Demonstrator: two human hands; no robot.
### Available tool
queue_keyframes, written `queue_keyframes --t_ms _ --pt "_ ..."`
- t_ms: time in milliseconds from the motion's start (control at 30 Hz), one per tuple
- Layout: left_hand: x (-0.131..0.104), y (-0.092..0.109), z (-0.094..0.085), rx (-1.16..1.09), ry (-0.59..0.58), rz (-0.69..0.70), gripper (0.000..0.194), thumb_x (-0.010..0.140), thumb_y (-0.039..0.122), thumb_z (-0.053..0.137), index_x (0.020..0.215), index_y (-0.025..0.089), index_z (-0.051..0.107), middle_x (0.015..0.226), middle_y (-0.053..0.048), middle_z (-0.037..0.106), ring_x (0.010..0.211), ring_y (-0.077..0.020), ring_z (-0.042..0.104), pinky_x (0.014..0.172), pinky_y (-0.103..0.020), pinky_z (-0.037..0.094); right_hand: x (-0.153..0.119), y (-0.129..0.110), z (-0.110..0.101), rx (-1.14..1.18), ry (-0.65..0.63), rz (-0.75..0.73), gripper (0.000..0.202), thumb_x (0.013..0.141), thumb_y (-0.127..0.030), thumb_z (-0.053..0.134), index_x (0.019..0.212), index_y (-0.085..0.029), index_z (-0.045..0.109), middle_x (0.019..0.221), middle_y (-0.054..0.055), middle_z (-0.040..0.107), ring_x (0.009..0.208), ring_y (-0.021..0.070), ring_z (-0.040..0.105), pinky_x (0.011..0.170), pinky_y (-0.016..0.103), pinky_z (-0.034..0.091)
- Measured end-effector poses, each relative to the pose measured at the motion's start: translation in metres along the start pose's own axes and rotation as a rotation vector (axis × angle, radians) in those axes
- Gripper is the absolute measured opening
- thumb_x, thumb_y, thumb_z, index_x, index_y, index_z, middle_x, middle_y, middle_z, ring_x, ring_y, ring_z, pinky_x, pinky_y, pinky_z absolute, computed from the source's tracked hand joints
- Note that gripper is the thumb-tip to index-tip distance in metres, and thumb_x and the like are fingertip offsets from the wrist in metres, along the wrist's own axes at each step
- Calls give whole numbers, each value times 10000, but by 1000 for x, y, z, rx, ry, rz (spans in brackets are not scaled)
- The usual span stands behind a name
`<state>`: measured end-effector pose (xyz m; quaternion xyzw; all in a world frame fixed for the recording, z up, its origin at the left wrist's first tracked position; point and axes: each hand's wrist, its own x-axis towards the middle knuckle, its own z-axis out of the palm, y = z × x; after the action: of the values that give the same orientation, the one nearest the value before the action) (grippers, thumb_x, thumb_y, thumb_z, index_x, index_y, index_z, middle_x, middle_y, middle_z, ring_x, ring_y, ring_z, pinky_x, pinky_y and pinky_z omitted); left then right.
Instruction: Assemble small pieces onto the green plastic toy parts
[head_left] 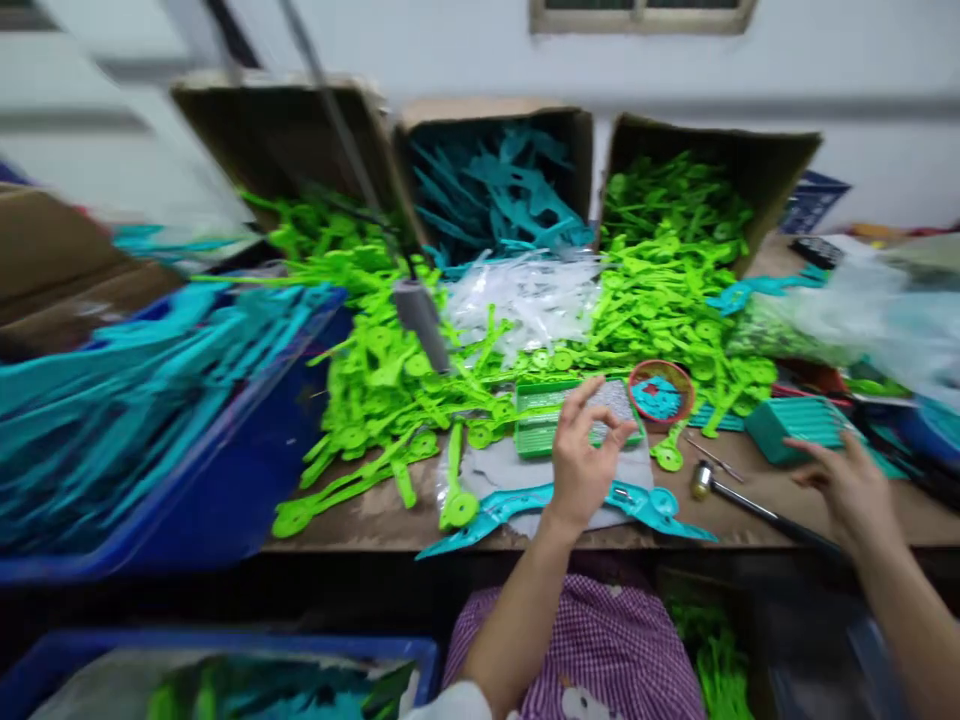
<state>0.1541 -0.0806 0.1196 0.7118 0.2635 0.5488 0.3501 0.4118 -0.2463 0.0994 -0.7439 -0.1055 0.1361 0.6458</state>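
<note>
My left hand [581,455] hovers over a green tray [536,425] of small grey parts, thumb and fingers curled toward each other; blur hides whether it pinches anything. Just below it a long teal plastic piece [660,505] lies on a grey mat at the table's front edge. My right hand [847,490] is at the right with its fingers apart, holding nothing. It is beside a ribbed teal box [795,425] and above the handle of a small hammer [739,500]. A red bowl [660,392] with teal bits stands right of the tray.
Green plastic parts [375,400] are heaped across the table, spilling from cardboard boxes [772,160] at the back; the middle box holds teal parts [495,190]. A blue bin [247,470] of teal pieces fills the left. A grey hanging tool [420,320] dangles over the pile.
</note>
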Motion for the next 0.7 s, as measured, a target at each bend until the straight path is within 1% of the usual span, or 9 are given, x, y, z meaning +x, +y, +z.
queue_keyframes --t_ms 67,133,267,333,367,400,500,600,700 --pt "3 -3 10 -11 -13 -13 169 885 342 628 792 207 586 1298 -99 591 1244 -242 550 1080 -500 432 10 -7 -5 22 -44 -15 788 503 -372 775 1237 -281 504 864 70 722 424 126 498 434 323 399" --pt "-5 -19 15 7 -92 -31 181 870 348 641 775 203 592 1305 -93 580 1249 -251 541 1080 -510 427 31 -22 -19 18 18 -19 660 591 -320 725 1210 -229 513 821 39 724 402 100 473 420 277 358" --pt "-38 -68 18 127 -387 -76 153 832 334 676 788 190 651 1281 -109 578 1208 -277 564 1027 -497 463 78 -56 -57 -186 344 -54 240 839 -168 501 1030 -110 633 856 160 711 401 37 395 440 270 283" --pt "-50 -85 19 209 -511 -75 135 815 311 690 897 204 686 1260 -113 586 1200 -290 562 1010 -493 467 79 -57 -57 -256 347 -162 229 843 -181 529 1029 -143 658 925 151 711 442 41 419 464 258 322" --pt "-53 -90 20 242 -559 -63 164 809 301 694 948 213 690 1250 -112 592 1194 -296 562 1005 -493 465 71 -51 -50 -285 255 -215 220 821 -211 578 1015 -171 672 918 119 719 479 64 480 494 255 376" --pt "-54 -94 23 267 -594 -47 200 804 292 697 991 222 686 1245 -111 598 1184 -299 562 1001 -491 464 57 -40 -40 -392 5 -336 243 822 -247 581 1034 -170 671 932 114 721 540 97 548 534 266 429" --pt "-49 -95 34 295 -604 -9 305 821 265 671 1122 235 638 1248 -105 611 1168 -293 564 1002 -483 457 -4 4 2 -560 -332 -492 193 774 -319 651 918 -213 724 906 77 755 694 194 659 694 345 503" --pt "-37 -92 45 261 -543 -28 395 838 223 630 1228 229 563 1228 -104 632 1146 -269 590 990 -460 473 -67 43 34 -603 -426 -497 219 852 -354 562 900 -228 735 937 84 767 821 261 702 776 391 514" --pt "-30 -86 45 134 -514 -99 345 859 195 583 1203 203 555 1060 -80 697 973 -216 671 867 -386 546 -108 59 55 -569 -463 -405 325 932 -433 466 854 -248 722 827 24 764 734 225 706 701 345 539"
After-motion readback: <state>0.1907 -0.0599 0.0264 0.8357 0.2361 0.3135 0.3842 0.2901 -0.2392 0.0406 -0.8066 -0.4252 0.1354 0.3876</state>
